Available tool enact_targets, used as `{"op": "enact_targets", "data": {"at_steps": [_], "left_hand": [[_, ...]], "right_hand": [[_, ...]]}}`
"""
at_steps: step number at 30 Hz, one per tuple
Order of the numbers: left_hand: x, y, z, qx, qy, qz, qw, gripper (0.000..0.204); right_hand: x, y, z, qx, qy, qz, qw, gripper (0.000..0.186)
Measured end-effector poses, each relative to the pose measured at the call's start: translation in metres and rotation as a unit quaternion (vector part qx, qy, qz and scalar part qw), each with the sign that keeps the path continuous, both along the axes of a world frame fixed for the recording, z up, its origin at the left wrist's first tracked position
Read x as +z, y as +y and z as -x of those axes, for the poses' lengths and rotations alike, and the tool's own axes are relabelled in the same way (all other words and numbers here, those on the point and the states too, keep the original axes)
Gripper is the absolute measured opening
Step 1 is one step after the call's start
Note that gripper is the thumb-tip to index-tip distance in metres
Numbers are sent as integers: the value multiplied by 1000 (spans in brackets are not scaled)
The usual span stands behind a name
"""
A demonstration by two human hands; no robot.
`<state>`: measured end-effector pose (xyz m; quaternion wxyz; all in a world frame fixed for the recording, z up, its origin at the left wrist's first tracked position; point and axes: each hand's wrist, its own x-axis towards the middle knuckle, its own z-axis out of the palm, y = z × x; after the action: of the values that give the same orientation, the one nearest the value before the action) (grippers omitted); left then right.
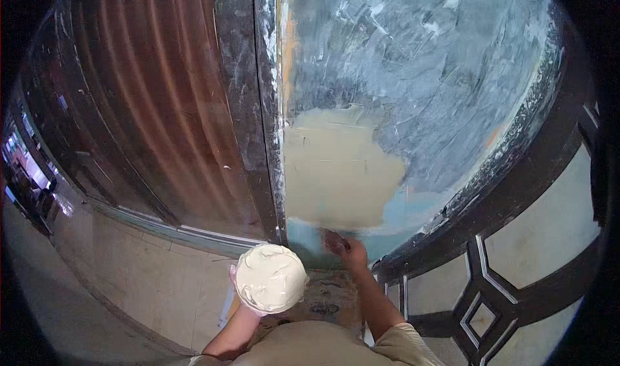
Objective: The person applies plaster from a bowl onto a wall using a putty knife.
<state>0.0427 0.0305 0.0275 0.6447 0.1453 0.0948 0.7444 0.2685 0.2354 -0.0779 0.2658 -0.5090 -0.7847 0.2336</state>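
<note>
My left hand (247, 306) is closed round the side and underside of a round holder heaped with cream-coloured putty (271, 279). The putty hides most of the holder, so its depth does not show. My right hand (356, 256) grips a dark reddish-brown putty scraper (335, 243) against the bottom of the wall panel. Just above the scraper, a smooth beige patch of putty (342, 169) covers the lower left of the blue-grey wall (426, 62). The scraper's working edge is hard to make out.
Left of the wall stands a dark post (242, 75) beside rippled brown sheeting (155, 107). A dark frame with pale panels (497, 295) curves along the right. Pale floor tiles (165, 282) lie at lower left, with a bright opening (29, 162) at far left.
</note>
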Motion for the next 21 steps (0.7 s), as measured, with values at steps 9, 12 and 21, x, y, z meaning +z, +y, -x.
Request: {"op": "enact_targets", "data": {"at_steps": [9,12,21], "left_hand": [[-19,6,-22,15,-15,20,1000,99],[-15,8,-33,11,-31,15,999,100],[-15,18,-55,-24,-31,-41,998,103]], "right_hand": [[38,40,-18,64,89,-43,993,19],[38,48,-23,82,73,-59,992,25],[151,82,-26,101,-67,-210,970,17]]}}
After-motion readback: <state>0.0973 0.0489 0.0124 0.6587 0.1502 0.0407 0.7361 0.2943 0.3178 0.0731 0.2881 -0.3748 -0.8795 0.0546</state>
